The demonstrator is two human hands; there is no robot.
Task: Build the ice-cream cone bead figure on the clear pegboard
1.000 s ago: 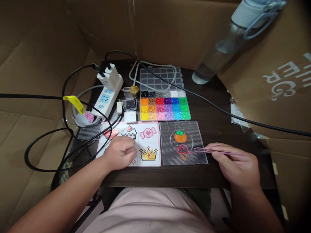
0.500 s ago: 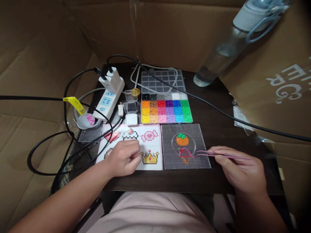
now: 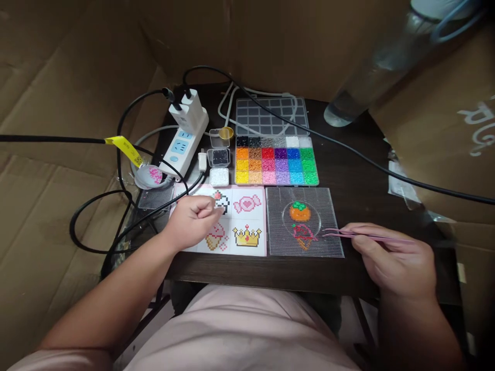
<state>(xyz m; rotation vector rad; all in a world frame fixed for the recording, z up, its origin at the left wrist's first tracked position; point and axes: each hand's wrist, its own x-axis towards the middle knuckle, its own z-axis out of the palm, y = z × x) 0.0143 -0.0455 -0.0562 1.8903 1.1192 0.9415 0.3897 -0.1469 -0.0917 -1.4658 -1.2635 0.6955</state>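
My left hand (image 3: 195, 220) is closed in a fist over the left part of a printed pattern sheet (image 3: 249, 219), covering some of its pictures; nothing shows between the fingers. Pink tweezers (image 3: 335, 234) are held in my right hand (image 3: 396, 260), their tips slightly apart above the right side of a clear pegboard (image 3: 276, 242). I cannot make out a bead at the tips. On the board are an orange bead persimmon (image 3: 300, 213) with green leaves and, just below it, an ice-cream cone of beads (image 3: 303, 236) with a pink-red outline.
Behind the sheet and board lies a compartment box of coloured beads (image 3: 276, 161), its clear lid open. Small bead boxes (image 3: 219, 176) stand left of it. A power strip (image 3: 183, 144), looping black cables (image 3: 119, 196) and a tall water bottle (image 3: 348, 105) surround the work; cardboard walls enclose the table.
The camera view has shifted, so the table appears farther right and higher. My left fist has moved left and away over the sheet, uncovering the printed ice cream. The tweezers stay near the cone.
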